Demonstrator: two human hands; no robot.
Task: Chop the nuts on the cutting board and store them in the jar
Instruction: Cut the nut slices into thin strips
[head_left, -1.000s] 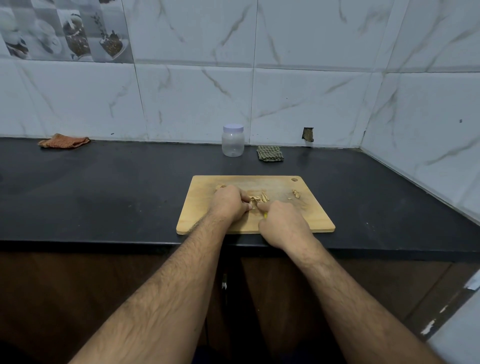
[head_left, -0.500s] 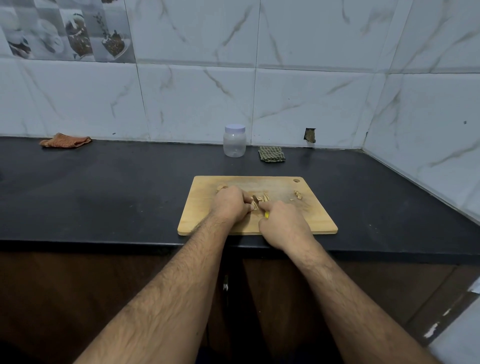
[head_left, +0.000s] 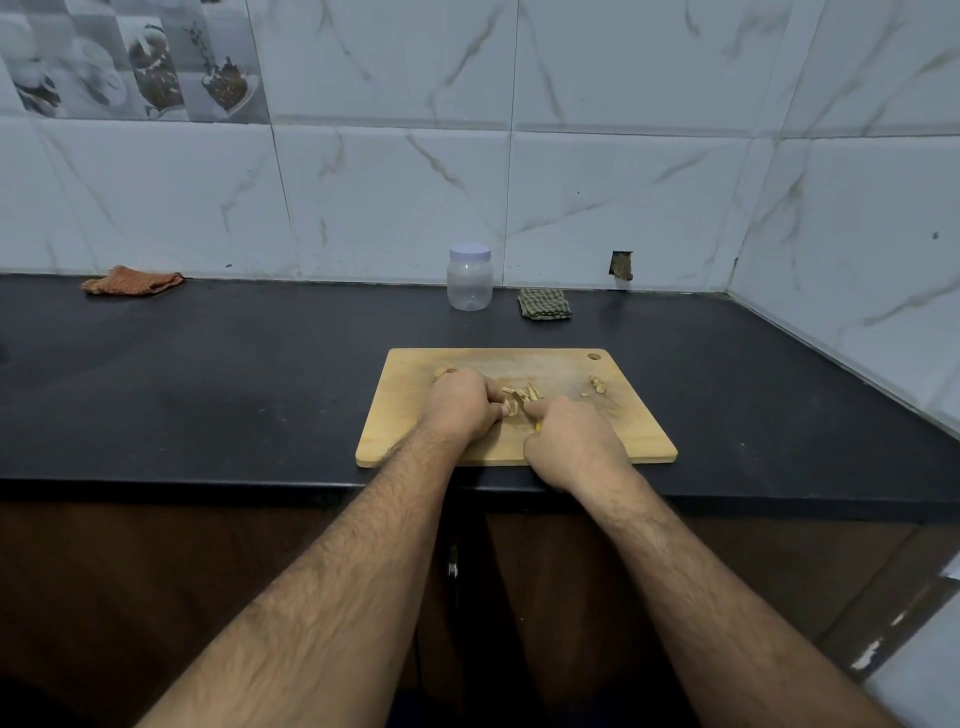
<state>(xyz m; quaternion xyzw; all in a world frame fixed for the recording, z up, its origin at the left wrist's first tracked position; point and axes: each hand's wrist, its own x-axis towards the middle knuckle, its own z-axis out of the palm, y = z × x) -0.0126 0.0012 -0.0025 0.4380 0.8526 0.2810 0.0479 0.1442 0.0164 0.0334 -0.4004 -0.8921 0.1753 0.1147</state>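
Note:
A wooden cutting board (head_left: 639, 431) lies at the front edge of the black counter. Chopped nut slivers (head_left: 522, 391) lie in its middle, and a few more nut pieces (head_left: 598, 385) sit near its right corner. My left hand (head_left: 460, 408) is curled on the board and pinches a nut at its fingertips. My right hand (head_left: 574, 447) grips a small knife (head_left: 515, 404) with a yellow handle; the blade sits at the nut between both hands. A clear plastic jar (head_left: 469, 285) with a pale lid on stands behind the board by the wall.
A folded green checked cloth (head_left: 544, 303) lies right of the jar. An orange cloth (head_left: 132, 280) sits far left by the wall. The black counter (head_left: 234, 374) runs to a tiled corner on the right. Dark cabinet doors are below.
The knife blade has shifted slightly at the nut between my hands. Both hands stay in about the same place on the board.

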